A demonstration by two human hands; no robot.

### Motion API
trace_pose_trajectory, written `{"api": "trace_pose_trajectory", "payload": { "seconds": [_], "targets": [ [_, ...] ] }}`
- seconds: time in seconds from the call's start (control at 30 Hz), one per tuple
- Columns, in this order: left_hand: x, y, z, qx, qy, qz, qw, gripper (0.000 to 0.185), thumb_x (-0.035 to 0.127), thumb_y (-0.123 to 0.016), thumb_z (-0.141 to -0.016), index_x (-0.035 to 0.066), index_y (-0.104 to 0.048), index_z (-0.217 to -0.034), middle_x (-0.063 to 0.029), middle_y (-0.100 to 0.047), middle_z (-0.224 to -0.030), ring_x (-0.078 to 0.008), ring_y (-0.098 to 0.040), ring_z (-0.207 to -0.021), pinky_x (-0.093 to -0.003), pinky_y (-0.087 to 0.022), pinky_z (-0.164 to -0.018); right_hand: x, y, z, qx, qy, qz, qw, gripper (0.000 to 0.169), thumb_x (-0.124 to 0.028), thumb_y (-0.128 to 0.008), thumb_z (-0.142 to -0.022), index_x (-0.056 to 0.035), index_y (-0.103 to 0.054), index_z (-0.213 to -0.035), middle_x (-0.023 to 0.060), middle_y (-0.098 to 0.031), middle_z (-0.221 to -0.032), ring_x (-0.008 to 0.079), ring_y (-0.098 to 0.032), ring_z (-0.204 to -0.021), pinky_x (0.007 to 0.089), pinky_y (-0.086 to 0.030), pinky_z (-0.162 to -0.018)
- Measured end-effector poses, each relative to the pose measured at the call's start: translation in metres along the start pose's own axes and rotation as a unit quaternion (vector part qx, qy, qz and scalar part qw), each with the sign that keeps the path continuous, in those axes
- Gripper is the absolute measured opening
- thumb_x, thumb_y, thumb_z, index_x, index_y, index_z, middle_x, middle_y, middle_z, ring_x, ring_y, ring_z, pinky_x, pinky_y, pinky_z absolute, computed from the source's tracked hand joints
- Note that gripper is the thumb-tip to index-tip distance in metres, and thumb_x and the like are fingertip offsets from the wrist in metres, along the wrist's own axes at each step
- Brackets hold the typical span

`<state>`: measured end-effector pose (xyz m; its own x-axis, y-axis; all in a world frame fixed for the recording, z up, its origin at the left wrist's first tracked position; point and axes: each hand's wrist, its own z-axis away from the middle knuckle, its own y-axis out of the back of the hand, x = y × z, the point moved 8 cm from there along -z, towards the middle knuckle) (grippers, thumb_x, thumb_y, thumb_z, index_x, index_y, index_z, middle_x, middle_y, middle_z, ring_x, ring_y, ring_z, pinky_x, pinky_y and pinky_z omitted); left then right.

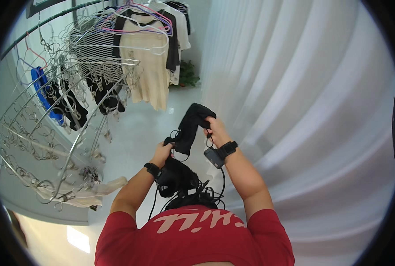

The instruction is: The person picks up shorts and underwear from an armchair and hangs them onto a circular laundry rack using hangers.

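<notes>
A black cloth item [191,128], perhaps a sock, is stretched between my hands in front of my chest. My left hand [163,153] grips its lower end. At its upper right, my right hand [216,130] pinches the other end. Each wrist bears a black strap, and a small grey device [214,157] sits by the right one. More black items and cables lie close to my body below the hands; where they overlap the cloth, I cannot tell them apart.
A metal drying rack with many clips [71,151] hangs at the left. Hangers and a cream shirt with dark sleeves [146,63] hang from a rail [59,14]. Tall white curtains [300,109] fill the right side. A green plant [188,73] stands behind the clothes.
</notes>
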<state>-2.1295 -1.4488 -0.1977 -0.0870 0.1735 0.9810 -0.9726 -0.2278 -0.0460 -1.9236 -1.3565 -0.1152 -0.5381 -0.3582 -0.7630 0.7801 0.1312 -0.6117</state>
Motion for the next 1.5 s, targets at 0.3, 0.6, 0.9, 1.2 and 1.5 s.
{"api": "trace_pose_trajectory", "payload": {
  "seconds": [0.3, 0.6, 0.9, 1.2, 1.5],
  "targets": [
    [0.023, 0.059, -0.093, 0.099, 0.037, 0.038, 0.994, 0.021, 0.016, -0.055, -0.081, -0.003, -0.06, -0.084, -0.0076, -0.066, -0.074, -0.0116, -0.05, -0.053, -0.0257, -0.041, -0.05, 0.01, 0.114, -0.127, 0.079, -0.063, 0.4, 0.911, 0.03, -0.016, -0.058, -0.077, 0.0015, -0.051, -0.101, 0.005, -0.049, -0.064, 0.0109, -0.039, -0.04, 0.0256, -0.026, -0.035],
    [0.069, 0.078, -0.183, 0.068, -0.044, -0.014, 0.997, 0.012, 0.009, -0.054, -0.081, -0.001, -0.061, -0.082, -0.0025, -0.057, -0.063, -0.0101, -0.051, -0.051, -0.0233, -0.04, -0.049, 0.077, 0.106, -0.255, -0.173, -0.066, 0.802, 0.568, 0.019, -0.015, -0.057, -0.071, -0.0001, -0.064, -0.081, 0.0168, -0.064, -0.071, 0.0301, -0.062, -0.063, 0.0385, -0.048, -0.06],
    [0.089, 0.082, -0.202, 0.017, -0.007, -0.046, 0.999, 0.014, 0.008, -0.054, -0.08, -0.001, -0.063, -0.086, -0.0028, -0.059, -0.069, -0.01, -0.053, -0.065, -0.0229, -0.042, -0.064, 0.015, 0.0, -0.335, -0.264, 0.089, 0.798, 0.534, 0.037, -0.031, -0.059, -0.082, -0.0001, -0.06, -0.103, 0.0207, -0.063, -0.101, 0.0344, -0.061, -0.094, 0.041, -0.048, -0.079],
    [0.097, 0.08, -0.198, 0.096, -0.019, 0.061, 0.993, 0.02, 0.006, -0.054, -0.084, -0.006, -0.061, -0.098, -0.0081, -0.064, -0.083, -0.0146, -0.061, -0.077, -0.026, -0.047, -0.077, -0.217, -0.298, -0.276, -0.438, 0.302, 0.301, 0.792, 0.035, -0.02, -0.051, -0.093, 0.004, -0.052, -0.119, 0.0037, -0.062, -0.096, 0.0084, -0.056, -0.09, 0.0211, -0.044, -0.077],
    [0.104, 0.088, -0.18, 0.203, -0.053, 0.048, 0.976, 0.035, -0.002, -0.049, -0.081, -0.009, -0.052, -0.116, -0.0101, -0.063, -0.087, -0.0165, -0.062, -0.081, -0.0274, -0.047, -0.082, -0.18, -0.355, -0.284, -0.583, 0.059, 0.231, 0.777, 0.039, -0.029, -0.051, -0.094, 0.0032, -0.055, -0.115, 0.0031, -0.059, -0.074, 0.0108, -0.056, -0.066, 0.0242, -0.047, -0.065]
  ]
}}
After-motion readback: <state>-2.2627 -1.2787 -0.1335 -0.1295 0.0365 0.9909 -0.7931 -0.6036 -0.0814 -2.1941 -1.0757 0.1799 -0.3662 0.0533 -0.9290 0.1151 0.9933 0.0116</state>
